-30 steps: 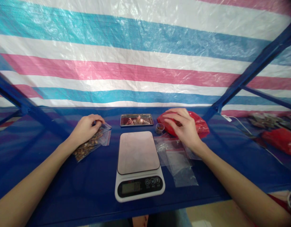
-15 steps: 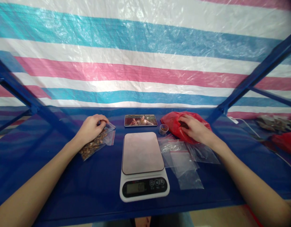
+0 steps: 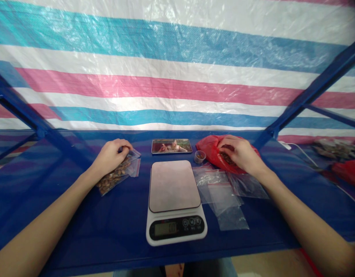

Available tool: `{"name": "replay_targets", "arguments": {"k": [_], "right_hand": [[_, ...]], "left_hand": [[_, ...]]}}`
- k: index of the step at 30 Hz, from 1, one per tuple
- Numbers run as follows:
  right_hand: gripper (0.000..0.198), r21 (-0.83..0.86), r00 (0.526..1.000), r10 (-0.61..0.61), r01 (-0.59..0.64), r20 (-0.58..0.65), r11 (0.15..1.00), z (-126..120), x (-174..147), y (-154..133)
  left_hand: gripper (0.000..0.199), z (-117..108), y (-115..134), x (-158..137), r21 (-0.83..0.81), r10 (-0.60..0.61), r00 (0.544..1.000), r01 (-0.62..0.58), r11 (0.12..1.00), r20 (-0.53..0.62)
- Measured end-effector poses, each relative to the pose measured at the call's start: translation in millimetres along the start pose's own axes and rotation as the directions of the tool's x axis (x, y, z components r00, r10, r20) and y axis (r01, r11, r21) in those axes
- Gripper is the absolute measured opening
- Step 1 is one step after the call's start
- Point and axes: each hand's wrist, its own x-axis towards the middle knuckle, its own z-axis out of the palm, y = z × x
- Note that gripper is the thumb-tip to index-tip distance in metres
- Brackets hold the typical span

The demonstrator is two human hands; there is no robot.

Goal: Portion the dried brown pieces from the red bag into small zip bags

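My left hand [image 3: 111, 154] rests with curled fingers on the top of a clear zip bag [image 3: 115, 176] filled with brown, nut-like pieces. The bag lies tilted on the blue surface, and its zip edge sticks out past my fingertips. On the other side, my right hand [image 3: 240, 153] reaches into the mouth of a red plastic bag [image 3: 208, 148], where brown bits show below the bent fingers. Whatever those fingertips pinch is hidden. Between the hands stands a white kitchen scale [image 3: 175, 188] with a bare plate; its display seems to read 0.0.
A phone [image 3: 172, 146] showing a video lies behind the scale. Beside the red bag is a small clear cup [image 3: 199, 156] with a little brown matter in it. Flat zip bags [image 3: 226, 204] overlap right of the scale. Blue metal struts [image 3: 289, 104] slant up at both sides.
My right hand has shifted slightly right and its fingers have bent more inside the red bag, showing more brown bits. My left hand and the filled zip bag have stayed put.
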Motion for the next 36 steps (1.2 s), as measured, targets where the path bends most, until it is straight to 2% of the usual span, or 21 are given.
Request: {"name": "replay_targets", "arguments": {"k": [5,9,11,13,15,17,21,26,36], "right_hand": [[0.013,-0.039,0.988,0.023,-0.029,-0.149,0.999,-17.2,1.4,-14.3],[0.008,0.034,0.971,0.044,-0.037,-0.233,0.999,-23.8,9.0,-40.9],[0.008,0.082,0.978,0.024,-0.007,-0.208,0.997,-20.6,16.6,-55.7],[0.012,0.104,0.991,-0.051,0.064,-0.127,0.993,-14.5,25.5,-67.3],[0.019,0.101,0.991,-0.132,0.134,-0.028,0.986,-7.3,32.9,-73.4],[0.022,0.095,0.986,-0.167,0.165,0.021,0.982,-0.4,35.8,-73.8],[0.02,0.12,0.987,-0.158,0.154,0.022,0.981,10.6,26.8,-67.6],[0.021,0.125,0.983,-0.164,0.152,0.085,0.98,16.7,15.4,-67.0],[0.023,0.113,0.982,-0.174,0.165,0.079,0.98,25.0,10.9,-62.5]], "left_hand": [[0.032,0.7,-0.2,0.7,-0.002,0.004,1.0,-0.004,1.0,-0.002],[0.031,0.2,2.5,0.3,-0.009,0.002,1.0,-0.002,1.0,-0.003],[0.031,-0.3,3.8,-0.2,-0.013,0.003,1.0,-0.003,1.0,-0.006],[0.031,-0.8,4.6,-0.6,-0.017,0.005,1.0,-0.005,1.0,-0.01],[0.031,-1.1,4.7,-0.8,-0.018,0.007,1.0,-0.007,1.0,-0.012],[0.031,-1.1,4.1,-0.8,-0.015,0.013,1.0,-0.013,1.0,-0.012],[0.031,0.7,1.5,-0.6,-0.013,0.015,1.0,-0.015,1.0,-0.01],[0.031,2.4,-0.3,-0.4,-0.013,0.012,1.0,-0.011,1.0,0.001],[0.031,-1.0,4.6,-1.0,-0.026,-0.017,1.0,0.017,1.0,-0.011]]}}
